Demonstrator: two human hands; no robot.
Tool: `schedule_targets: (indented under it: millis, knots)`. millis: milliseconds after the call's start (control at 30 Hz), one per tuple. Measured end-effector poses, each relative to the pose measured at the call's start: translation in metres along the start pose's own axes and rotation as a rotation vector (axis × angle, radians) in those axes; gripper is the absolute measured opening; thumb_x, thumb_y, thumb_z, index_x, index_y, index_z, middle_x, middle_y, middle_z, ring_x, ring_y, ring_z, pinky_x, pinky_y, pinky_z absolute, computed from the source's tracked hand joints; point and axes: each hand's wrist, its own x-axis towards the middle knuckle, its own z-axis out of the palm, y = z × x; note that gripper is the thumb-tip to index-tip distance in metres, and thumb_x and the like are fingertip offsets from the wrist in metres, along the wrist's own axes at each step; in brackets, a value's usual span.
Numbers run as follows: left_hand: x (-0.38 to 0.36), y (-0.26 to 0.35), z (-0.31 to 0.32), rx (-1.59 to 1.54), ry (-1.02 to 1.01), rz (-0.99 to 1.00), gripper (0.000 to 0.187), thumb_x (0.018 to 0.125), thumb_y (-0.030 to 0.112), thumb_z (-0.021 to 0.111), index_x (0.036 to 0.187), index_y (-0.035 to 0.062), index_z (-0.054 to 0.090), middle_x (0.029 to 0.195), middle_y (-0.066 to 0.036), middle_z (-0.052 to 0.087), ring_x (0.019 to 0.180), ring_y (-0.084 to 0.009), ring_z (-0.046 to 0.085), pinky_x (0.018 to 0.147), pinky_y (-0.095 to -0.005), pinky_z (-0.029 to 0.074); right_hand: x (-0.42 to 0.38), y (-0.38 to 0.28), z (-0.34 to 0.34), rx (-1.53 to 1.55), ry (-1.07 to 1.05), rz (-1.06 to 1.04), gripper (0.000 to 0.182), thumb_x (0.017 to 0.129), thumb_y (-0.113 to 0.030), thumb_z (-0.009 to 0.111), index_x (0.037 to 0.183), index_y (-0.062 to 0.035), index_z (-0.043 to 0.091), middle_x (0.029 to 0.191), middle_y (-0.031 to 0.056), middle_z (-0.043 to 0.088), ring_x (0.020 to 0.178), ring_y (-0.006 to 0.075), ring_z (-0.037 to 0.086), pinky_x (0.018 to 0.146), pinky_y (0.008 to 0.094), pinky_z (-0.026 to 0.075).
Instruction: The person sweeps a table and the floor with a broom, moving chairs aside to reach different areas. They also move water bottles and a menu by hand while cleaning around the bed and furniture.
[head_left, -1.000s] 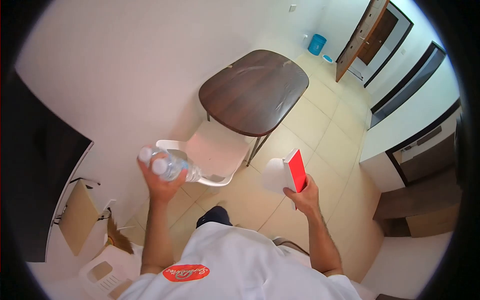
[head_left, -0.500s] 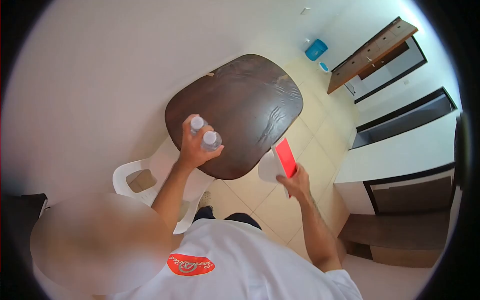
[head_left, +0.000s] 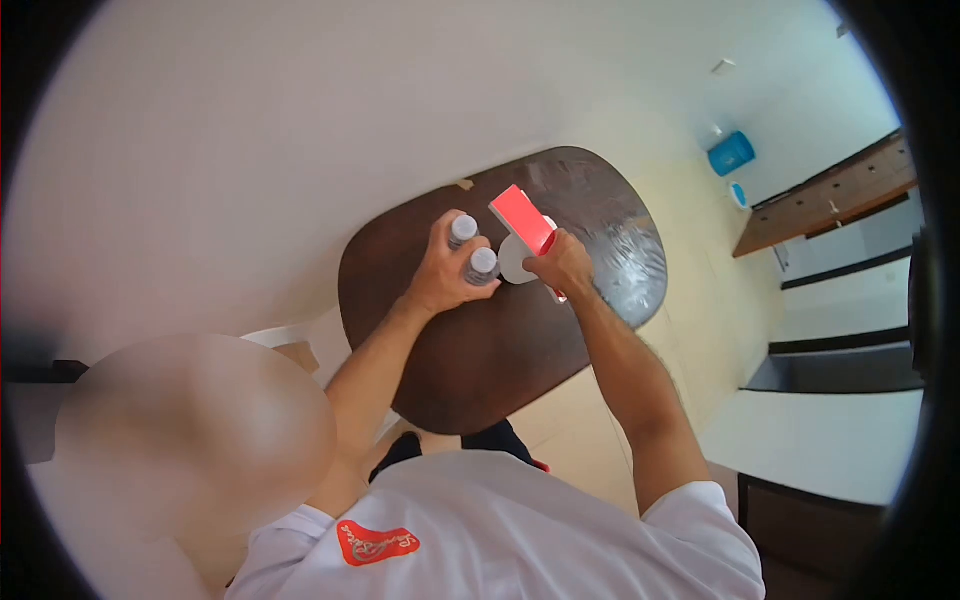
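My left hand is wrapped round two clear plastic bottles with white caps. The farther bottle and the nearer bottle stand side by side in my grip, over the dark brown table. In my right hand is a flat red item with white edges, like a book or slim box, tilted over the table. A white rounded item, like a plate, shows beside it in the same grip, close to the bottles. My fingers hide part of both.
A white chair stands at the near left of the table, partly behind a blurred patch. The wall runs along the table's far left side. A blue bucket is on the floor at the far right, near a wooden counter.
Both hands have moved forward over the table with their items. My right hand has come from beside the table's edge to near the bottles. The view has shifted closer to the table.
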Motion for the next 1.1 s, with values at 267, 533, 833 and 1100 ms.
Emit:
schedule_targets:
  millis: [267,533,833,1100]
  knots:
    - [0.063,-0.017,0.078,0.036,-0.055,-0.084,0.054,0.055,0.018,0.084,0.102,0.015,0.058,0.133,-0.017,0.027,0.124,-0.038,0.034,0.101,-0.0474,0.037,0.08,0.022,-0.006,-0.029,-0.083,-0.028,0.072,0.056,-0.027,0.077,0.118,-0.0041,0.048,0.118,0.0209,0.051,0.106,0.041,0.056,0.086,0.0472,0.049]
    - [0.06,-0.019,0.103,0.048,-0.17,-0.272,0.074,0.054,0.019,0.086,0.119,0.0189,0.05,0.144,-0.02,0.011,0.133,-0.0423,0.022,0.105,-0.0494,0.034,0.099,0.06,-0.001,0.191,-0.22,-0.341,0.112,0.048,-0.024,0.086,0.139,-0.0134,0.022,0.127,0.0238,0.041,0.113,0.0454,0.049,0.091,0.0483,0.047]
    - [0.061,0.014,0.09,0.085,-0.225,-0.444,0.111,0.053,0.025,0.088,0.144,0.0268,0.023,0.149,-0.023,-0.006,0.138,-0.0419,0.009,0.107,-0.0506,0.03,0.108,0.093,-0.015,0.808,-0.418,-0.409,0.105,0.067,-0.018,0.078,0.148,-0.0138,0.012,0.147,0.0213,0.024,0.132,0.0344,0.031,0.102,0.043,0.034]
    - [-0.051,0.089,-0.025,0.445,0.155,-0.637,0.088,0.067,0.025,0.08,0.14,0.0174,0.032,0.148,-0.022,0.011,0.135,-0.0413,0.017,0.107,-0.0494,0.028,0.02,0.184,-0.016,1.082,-0.235,0.241,0.062,0.087,-0.029,0.06,0.14,-0.018,0.03,0.136,0.0084,0.043,0.108,0.027,0.053,0.086,0.0406,0.042]
